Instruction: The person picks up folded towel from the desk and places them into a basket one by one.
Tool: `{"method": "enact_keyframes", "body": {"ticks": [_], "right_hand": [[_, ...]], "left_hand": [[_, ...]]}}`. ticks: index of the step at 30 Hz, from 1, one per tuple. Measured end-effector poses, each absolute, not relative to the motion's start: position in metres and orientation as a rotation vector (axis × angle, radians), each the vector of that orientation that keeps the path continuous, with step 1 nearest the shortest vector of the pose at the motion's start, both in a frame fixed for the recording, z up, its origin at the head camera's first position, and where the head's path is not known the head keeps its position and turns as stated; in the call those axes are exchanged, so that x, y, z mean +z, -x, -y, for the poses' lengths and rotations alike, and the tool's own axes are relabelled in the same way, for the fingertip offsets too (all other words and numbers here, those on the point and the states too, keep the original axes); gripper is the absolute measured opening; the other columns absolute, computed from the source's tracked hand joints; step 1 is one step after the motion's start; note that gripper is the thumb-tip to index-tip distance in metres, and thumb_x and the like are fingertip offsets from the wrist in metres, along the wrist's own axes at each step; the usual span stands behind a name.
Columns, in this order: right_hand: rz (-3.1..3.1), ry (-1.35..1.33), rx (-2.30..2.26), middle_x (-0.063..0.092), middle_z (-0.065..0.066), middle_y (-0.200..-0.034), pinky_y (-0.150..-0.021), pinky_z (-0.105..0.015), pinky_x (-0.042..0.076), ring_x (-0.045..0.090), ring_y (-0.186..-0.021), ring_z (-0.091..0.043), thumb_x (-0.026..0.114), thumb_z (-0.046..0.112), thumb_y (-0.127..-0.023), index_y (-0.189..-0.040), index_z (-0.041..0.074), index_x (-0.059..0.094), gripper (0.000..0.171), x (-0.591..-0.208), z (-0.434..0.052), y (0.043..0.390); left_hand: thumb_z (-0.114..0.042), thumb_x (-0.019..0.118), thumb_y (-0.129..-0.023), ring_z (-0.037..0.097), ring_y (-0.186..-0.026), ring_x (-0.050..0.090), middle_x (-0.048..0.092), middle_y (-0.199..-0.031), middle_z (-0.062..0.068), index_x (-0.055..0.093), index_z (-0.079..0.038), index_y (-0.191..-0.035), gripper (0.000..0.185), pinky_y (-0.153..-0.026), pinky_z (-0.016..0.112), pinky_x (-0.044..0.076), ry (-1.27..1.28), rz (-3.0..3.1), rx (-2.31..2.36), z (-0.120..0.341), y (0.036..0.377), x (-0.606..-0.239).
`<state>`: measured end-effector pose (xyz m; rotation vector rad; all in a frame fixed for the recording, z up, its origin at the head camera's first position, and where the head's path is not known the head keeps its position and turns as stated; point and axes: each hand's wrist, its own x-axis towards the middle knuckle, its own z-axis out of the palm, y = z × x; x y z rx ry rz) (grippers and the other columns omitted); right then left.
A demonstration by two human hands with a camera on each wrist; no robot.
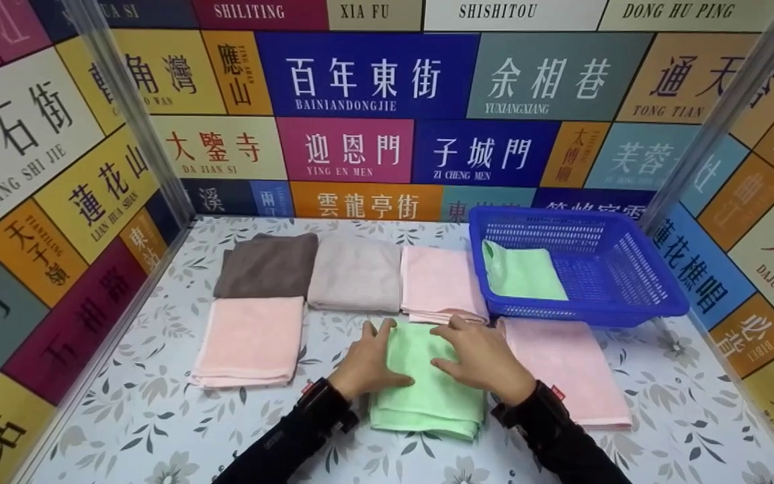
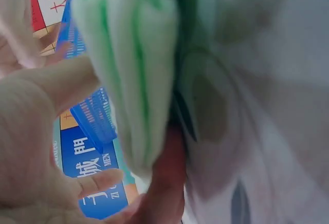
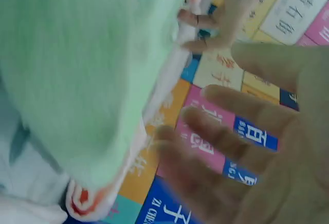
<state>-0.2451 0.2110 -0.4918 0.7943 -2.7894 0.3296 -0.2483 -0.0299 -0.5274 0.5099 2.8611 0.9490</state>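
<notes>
On the table (image 1: 158,403): folded green towel (image 1: 427,383) lying at the near middle, between pink towels left (image 1: 249,341) and right (image 1: 565,366).
Left hand (image 1: 367,363): flat on the towel's left half, fingers straight and spread, pressing, gripping nothing.
Right hand (image 1: 481,359): flat on the right half, fingers likewise wide, palm down.
Basket (image 1: 629,296): blue, to the right rear, already holding one green towel (image 1: 521,272).
Behind: brown (image 1: 267,264), grey (image 1: 355,272) and pink (image 1: 437,282) towels in a row.
Risk, layers: likely to slip apart if lifted by the top fold only, since the near edge shows several loose plies.
Risk, neighbours: far fingertips just beside the rear pink towel; could drag or rumple it on a slide forward.
Risk, basket: rim close by; possible snag of a trailing corner.
</notes>
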Motion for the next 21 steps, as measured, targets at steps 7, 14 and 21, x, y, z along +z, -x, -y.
{"method": "enact_keyframes", "body": {"ticks": [7,14,21], "right_hand": [[3.129,-0.505,0.543,0.047,-0.031,-0.15,-0.112,-0.071,0.037,0.048,-0.134,-0.058,0.092,0.045,-0.072,-0.152,0.008,0.051,0.097,-0.504,-0.224,0.25],[3.199,-0.552,0.732,0.053,-0.027,-0.15,-0.12,-0.07,0.025,0.044,-0.142,-0.05,0.09,0.039,-0.076,-0.156,0.001,0.042,0.101,-0.512,-0.232,0.257],[3.181,-0.766,0.916,0.063,-0.028,-0.136,-0.099,-0.06,0.053,0.065,-0.117,-0.039,0.084,0.018,-0.084,-0.158,0.006,0.038,0.088,-0.518,-0.224,0.259]], "left_hand": [[-0.045,0.094,-0.07,0.045,-0.096,0.068,0.067,-0.112,0.03,0.037,-0.016,-0.152,0.105,-0.083,0.055,0.059,-0.502,-2.796,0.884,0.032,0.249,-0.527],[-0.033,0.09,-0.076,0.039,-0.099,0.069,0.071,-0.108,0.024,0.04,-0.016,-0.148,0.089,-0.087,0.05,0.058,-0.618,-2.716,0.909,0.027,0.25,-0.528],[-0.012,0.082,-0.077,0.025,-0.102,0.066,0.07,-0.123,0.014,0.05,-0.014,-0.14,0.07,-0.093,0.039,0.056,-0.777,-2.628,1.007,0.024,0.25,-0.533]]}}
